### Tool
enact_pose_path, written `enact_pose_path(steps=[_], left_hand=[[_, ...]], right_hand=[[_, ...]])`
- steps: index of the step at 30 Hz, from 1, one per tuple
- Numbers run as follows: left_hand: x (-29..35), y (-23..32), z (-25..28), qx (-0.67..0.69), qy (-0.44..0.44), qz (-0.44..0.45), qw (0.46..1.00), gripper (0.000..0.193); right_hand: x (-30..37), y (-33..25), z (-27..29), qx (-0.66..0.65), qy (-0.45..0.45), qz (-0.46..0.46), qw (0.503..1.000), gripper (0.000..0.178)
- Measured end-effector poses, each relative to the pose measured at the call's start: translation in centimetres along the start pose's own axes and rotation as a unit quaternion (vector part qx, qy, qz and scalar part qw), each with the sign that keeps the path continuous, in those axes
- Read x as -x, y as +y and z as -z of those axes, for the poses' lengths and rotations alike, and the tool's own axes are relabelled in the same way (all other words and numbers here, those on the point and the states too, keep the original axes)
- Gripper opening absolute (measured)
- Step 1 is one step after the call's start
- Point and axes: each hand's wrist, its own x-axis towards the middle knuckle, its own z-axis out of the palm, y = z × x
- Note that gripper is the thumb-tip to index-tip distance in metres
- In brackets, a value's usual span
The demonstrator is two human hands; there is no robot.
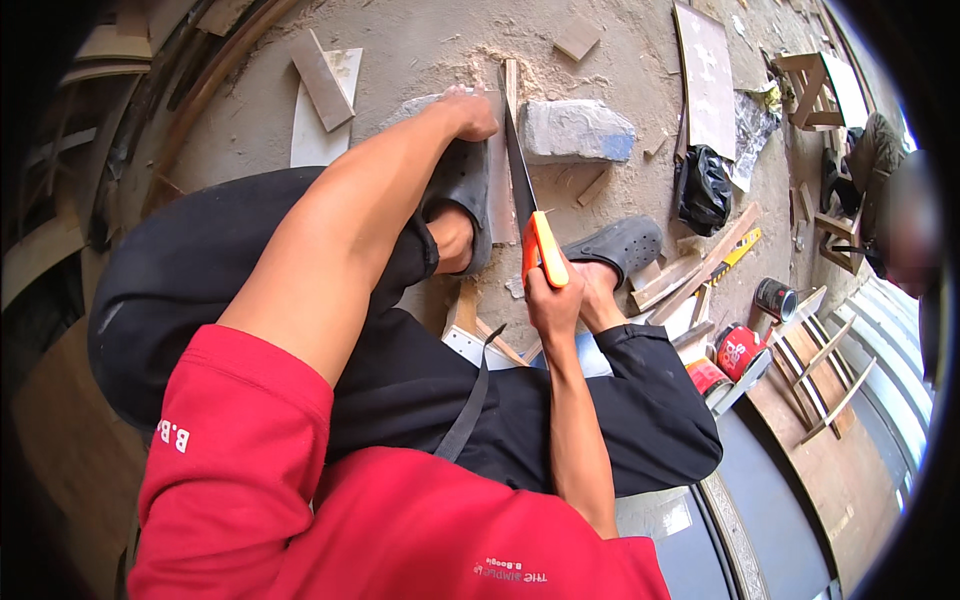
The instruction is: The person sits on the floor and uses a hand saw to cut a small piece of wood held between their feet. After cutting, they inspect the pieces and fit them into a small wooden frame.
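Note:
My right hand (553, 300) is wrapped round the orange handle of a handsaw (519, 165). The saw's dark blade points away from me and lies along a narrow wooden board (502, 195). At the board's far part, my left hand (472, 112) is closed against its left edge; the fingertips are partly hidden. My left foot, in a dark clog (474, 180), is beside the board on the left. Just right of the blade sits a rough grey block (578, 132), and sawdust (488, 68) is scattered round the board's far end.
Wood offcuts (322, 80) lie at the far left. My right clog (622, 247) is on the floor. To the right are a black plastic bag (704, 190), wood strips, a yellow level (737, 257), paint cans (741, 350) and a wooden frame. Another person (880, 170) is at the right edge.

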Motion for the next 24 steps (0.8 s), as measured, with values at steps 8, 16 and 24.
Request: enact_pose_path(steps=[8, 16, 24], left_hand=[[0.7, 0.8, 0.5, -0.022, -0.013, 0.011, 1.0, 0.056], [-0.2, -0.5, -0.3, -0.02, -0.018, -0.003, 1.0, 0.056], [0.5, -0.9, -0.6, -0.033, -0.02, -0.017, 0.999, 0.055]], right_hand=[[1.2, 0.1, -0.1, -0.018, 0.002, 0.013, 1.0, 0.046], [4.7, -1.1, 1.8, -0.021, 0.005, 0.051, 0.998, 0.051], [2.7, -1.0, 1.5, -0.043, -0.004, 0.074, 0.996, 0.05]])
